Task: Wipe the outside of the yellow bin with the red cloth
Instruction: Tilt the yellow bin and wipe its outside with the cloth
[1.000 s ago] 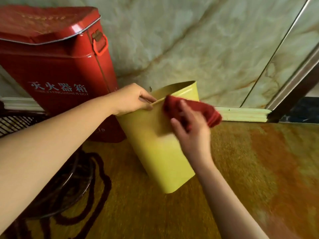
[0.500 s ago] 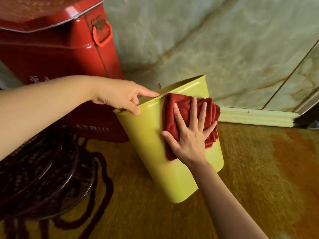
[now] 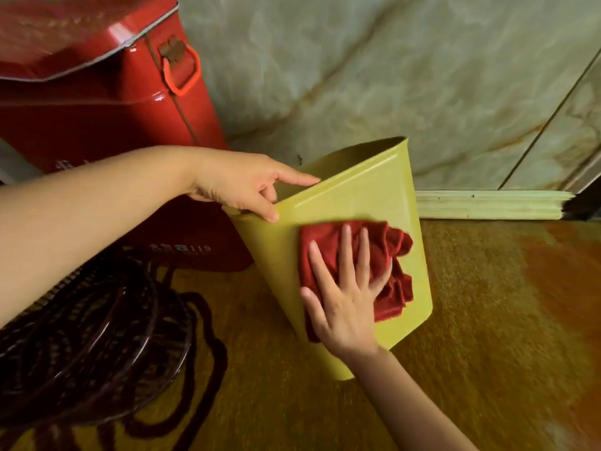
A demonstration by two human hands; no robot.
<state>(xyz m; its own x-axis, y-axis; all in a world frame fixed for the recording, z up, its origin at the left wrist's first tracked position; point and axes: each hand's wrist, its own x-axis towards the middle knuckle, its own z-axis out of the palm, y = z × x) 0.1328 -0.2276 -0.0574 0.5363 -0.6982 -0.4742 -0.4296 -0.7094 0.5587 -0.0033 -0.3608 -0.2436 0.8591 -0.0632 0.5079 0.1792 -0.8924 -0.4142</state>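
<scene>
Count of items in view:

One yellow bin (image 3: 357,203), tilted; the left hand (image 3: 240,187) pinches its rim at the upper near corner, thumb outside.

One red cloth (image 3: 383,252), bunched, lying directly under the flat palm and spread fingers of the right hand (image 3: 344,301) on the bin's outer wall, below and to the right of the rim pinch.

Two bare hands, both on the bin.

One red metal box (image 3: 107,102) with one hinged loop handle (image 3: 182,70), behind the rim grip.

One dark wire basket (image 3: 84,346), left of and below both grips.

One pale skirting strip (image 3: 487,205), right of the cloth hand.
</scene>
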